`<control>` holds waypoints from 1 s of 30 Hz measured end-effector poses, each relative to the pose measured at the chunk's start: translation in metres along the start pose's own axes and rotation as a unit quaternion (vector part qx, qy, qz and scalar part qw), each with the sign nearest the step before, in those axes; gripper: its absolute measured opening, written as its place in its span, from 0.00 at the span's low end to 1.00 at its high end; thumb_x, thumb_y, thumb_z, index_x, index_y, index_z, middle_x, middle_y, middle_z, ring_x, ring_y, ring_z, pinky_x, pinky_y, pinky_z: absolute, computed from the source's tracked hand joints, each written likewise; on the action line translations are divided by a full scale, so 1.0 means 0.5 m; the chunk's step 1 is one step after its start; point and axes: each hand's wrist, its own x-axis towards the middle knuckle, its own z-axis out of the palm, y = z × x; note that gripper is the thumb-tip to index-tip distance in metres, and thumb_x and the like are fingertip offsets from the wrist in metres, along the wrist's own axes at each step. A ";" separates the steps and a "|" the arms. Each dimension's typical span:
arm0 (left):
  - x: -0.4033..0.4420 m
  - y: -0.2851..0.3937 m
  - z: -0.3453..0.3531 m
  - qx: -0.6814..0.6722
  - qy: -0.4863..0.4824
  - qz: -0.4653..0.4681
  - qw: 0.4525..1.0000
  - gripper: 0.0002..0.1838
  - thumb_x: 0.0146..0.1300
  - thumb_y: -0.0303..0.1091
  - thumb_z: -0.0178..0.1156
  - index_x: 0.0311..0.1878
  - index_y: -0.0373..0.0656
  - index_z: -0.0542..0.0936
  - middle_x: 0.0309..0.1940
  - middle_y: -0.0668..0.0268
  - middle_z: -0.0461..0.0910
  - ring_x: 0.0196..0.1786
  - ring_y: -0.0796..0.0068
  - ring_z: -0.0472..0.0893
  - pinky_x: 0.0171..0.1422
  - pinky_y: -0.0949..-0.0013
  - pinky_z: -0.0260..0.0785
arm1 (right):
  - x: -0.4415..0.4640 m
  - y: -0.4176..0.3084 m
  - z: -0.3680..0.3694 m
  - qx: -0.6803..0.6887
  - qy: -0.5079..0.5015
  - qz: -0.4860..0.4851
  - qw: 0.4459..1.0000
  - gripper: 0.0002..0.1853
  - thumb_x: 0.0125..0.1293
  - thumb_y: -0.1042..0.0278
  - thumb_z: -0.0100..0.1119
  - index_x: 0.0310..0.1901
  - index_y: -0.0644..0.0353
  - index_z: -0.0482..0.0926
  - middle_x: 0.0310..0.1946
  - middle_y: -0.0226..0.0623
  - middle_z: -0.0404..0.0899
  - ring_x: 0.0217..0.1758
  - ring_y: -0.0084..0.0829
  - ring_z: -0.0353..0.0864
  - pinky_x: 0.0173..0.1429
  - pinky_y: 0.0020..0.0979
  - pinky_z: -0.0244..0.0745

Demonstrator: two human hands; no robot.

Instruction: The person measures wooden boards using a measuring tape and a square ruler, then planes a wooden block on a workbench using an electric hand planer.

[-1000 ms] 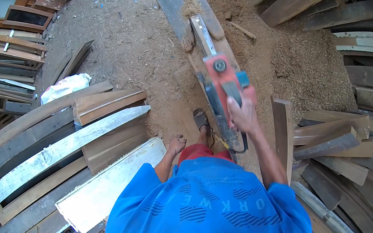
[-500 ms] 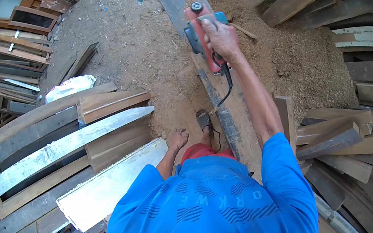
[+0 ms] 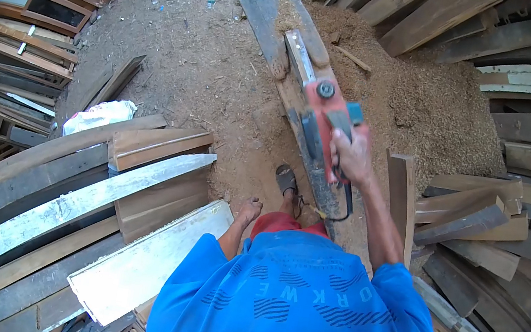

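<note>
My right hand (image 3: pixel 352 154) is wrapped round the handle of a red electric planer (image 3: pixel 322 105) with a dark front knob. The planer sits over a narrow wooden strip (image 3: pixel 301 55), whose far end shows beyond the tool. That strip lies along a long worn plank (image 3: pixel 264 6) with shavings on its far part. A black power cord (image 3: pixel 348 205) curves from the planer's rear towards my legs. Beside my left knee, my left hand (image 3: pixel 250 209) hangs with its fingers curled in, and nothing shows in it.
A heap of wood shavings (image 3: pixel 435 115) lies right of the plank. Stacked boards (image 3: pixel 475 216) stand at the right, and more boards with a white panel (image 3: pixel 146 265) at the left. My sandalled foot (image 3: pixel 286 180) is on the dirt floor (image 3: pixel 199 55), near a white bag (image 3: pixel 101 117).
My right hand has drawn the planer back along the plank towards my body, uncovering the far end of the wooden strip. My left hand stays by my knee.
</note>
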 end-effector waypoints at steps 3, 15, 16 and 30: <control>0.022 0.029 0.013 -0.047 -0.015 -0.008 0.999 0.28 0.68 0.48 0.58 0.67 0.44 0.79 0.62 0.44 0.80 0.67 0.48 0.78 0.74 0.57 0.68 | -0.037 0.051 -0.005 -0.022 -0.027 -0.026 0.999 0.22 0.75 0.45 0.56 0.42 0.61 0.76 0.23 0.26 0.74 0.23 0.19 0.74 0.26 0.28 0.71; 0.120 -0.044 0.051 -0.067 0.013 0.026 0.997 0.27 0.68 0.49 0.60 0.63 0.41 0.82 0.62 0.44 0.80 0.67 0.45 0.77 0.75 0.56 0.66 | 0.196 -0.042 0.057 -0.070 0.003 -0.070 0.995 0.27 0.74 0.43 0.55 0.42 0.66 0.77 0.22 0.32 0.78 0.21 0.24 0.78 0.27 0.32 0.74; 0.112 -0.045 0.044 -0.065 0.012 0.021 0.998 0.27 0.68 0.49 0.60 0.62 0.41 0.82 0.62 0.44 0.80 0.67 0.44 0.77 0.75 0.56 0.66 | 0.219 -0.056 0.061 -0.075 0.003 -0.086 0.994 0.26 0.74 0.43 0.55 0.41 0.66 0.77 0.22 0.32 0.78 0.21 0.24 0.78 0.27 0.32 0.74; 0.012 -0.028 -0.002 -0.080 0.046 -0.023 0.995 0.28 0.68 0.46 0.60 0.65 0.38 0.79 0.60 0.46 0.82 0.64 0.50 0.81 0.70 0.57 0.71 | 0.404 -0.214 0.088 -0.144 0.015 -0.080 0.986 0.30 0.72 0.38 0.52 0.33 0.61 0.85 0.20 0.31 0.81 0.23 0.24 0.80 0.31 0.32 0.74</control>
